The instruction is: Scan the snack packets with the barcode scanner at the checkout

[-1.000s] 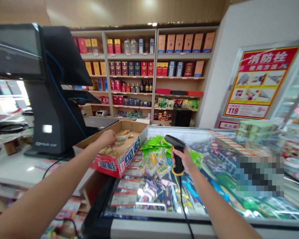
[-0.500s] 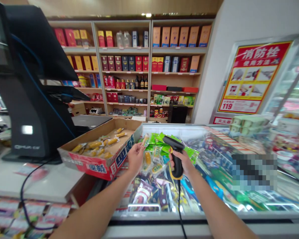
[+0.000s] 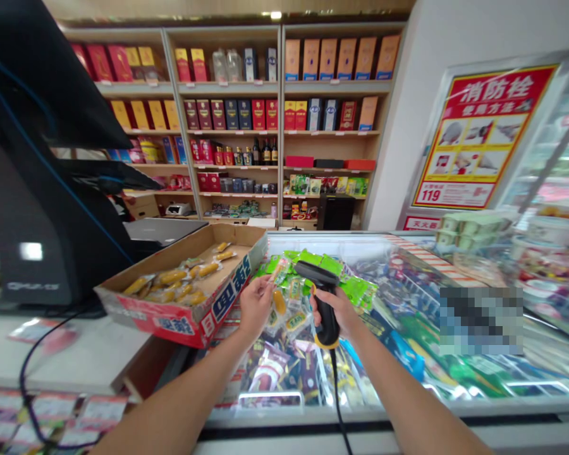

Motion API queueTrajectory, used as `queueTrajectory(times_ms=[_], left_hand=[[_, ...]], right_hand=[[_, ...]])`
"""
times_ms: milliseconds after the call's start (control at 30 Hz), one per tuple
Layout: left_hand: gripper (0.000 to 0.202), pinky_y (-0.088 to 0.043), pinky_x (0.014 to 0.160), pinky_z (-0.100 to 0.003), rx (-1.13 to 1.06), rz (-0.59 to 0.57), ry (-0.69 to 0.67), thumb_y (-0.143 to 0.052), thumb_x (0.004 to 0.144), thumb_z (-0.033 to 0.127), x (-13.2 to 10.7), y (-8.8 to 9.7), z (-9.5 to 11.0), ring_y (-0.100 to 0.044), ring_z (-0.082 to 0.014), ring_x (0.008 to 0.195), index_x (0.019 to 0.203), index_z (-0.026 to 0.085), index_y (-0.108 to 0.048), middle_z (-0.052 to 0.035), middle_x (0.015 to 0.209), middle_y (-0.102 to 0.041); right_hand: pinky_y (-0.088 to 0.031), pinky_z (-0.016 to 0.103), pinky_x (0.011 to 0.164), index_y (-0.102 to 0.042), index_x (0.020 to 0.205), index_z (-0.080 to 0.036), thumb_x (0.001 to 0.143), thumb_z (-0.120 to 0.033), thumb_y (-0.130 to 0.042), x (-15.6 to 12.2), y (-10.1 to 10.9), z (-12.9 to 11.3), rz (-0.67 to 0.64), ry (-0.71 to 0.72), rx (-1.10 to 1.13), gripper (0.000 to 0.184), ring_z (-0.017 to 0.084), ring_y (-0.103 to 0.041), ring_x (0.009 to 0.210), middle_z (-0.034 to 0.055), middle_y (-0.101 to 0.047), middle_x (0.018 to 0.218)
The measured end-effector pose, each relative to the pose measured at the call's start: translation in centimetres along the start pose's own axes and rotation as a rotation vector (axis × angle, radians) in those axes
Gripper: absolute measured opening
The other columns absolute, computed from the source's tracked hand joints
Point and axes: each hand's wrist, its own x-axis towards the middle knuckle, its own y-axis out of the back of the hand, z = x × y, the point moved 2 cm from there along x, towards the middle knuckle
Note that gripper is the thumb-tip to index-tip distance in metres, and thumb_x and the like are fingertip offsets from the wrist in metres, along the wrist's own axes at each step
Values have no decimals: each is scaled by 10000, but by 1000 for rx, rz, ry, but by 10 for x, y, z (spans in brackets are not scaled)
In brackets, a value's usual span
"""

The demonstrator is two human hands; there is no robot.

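Black plastic with yellow trim marks the barcode scanner (image 3: pixel 329 325), at five o'clock in the view, held upright by its handle in the right hand (image 3: pixel 341 309), fingers wrapped around the grip; its nose points toward ten o'clock, and its cord (image 3: pixel 336 385) drops toward six o'clock. At seven o'clock, the left hand (image 3: pixel 256 308) pinches one small clear-wrapped snack (image 3: pixel 281 270) between thumb and fingertips, just beside the scanner's nose; more wrapped snacks (image 3: pixel 296 320) lie between the hands, at six o'clock, on the glass-topped freezer (image 3: pixel 365 414); bright green packets (image 3: pixel 360 291) lie beyond them, partly behind the scanner. Toward eight o'clock, an open cardboard box (image 3: pixel 146 325), red and white outside, holds loose yellow wrapped snacks (image 3: pixel 173 277); it stands partly over a white table (image 3: pixel 92 363). At nine o'clock rises a black monitor stand (image 3: pixel 42 227); shelves (image 3: pixel 232 88) of boxes and bottles fill twelve o'clock; a red and yellow poster (image 3: pixel 486 136) hangs at two o'clock; pale green egg cartons (image 3: pixel 471 226) sit at three.
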Motion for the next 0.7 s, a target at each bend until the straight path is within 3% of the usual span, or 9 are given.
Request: queueTrajectory(times_ms=[300,400,567,700], left_hand=[[304,-539,724,-301,-27,-48,45,-648,695,456,-2,-2,-2,-675,-179,744,647,173,-548,-85,900,-710],[283,-527,695,-286,16,-122,50,-637,715,442,-6,-8,-2,-649,-166,711,671,171,-570,-58,832,-695],[174,-496,800,-318,356,-242,-211,-558,781,283,-22,-25,15,-621,-182,856,642,182,-580,-66,890,-662],[152,-478,877,-384,651,-325,-307,-549,783,189,-29,-36,17,-600,-217,941,645,182,-613,-95,982,-650]], right_hand=[[-455,216,371,-597,776,-176,696,-388,-702,1,4,-3,-9,31,-55,250,104,-537,379,-19,-606,569],[-449,217,364,-604,815,-169,676,-382,-720,3,16,-13,76,76,-38,279,104,-534,381,-23,-604,573],[-431,212,343,-597,803,-170,634,-380,-737,9,42,-31,279,193,66,304,98,-515,375,-32,-590,555],[-435,215,347,-581,788,-172,646,-381,-737,11,47,-31,283,218,59,297,98,-511,372,-35,-586,550]])
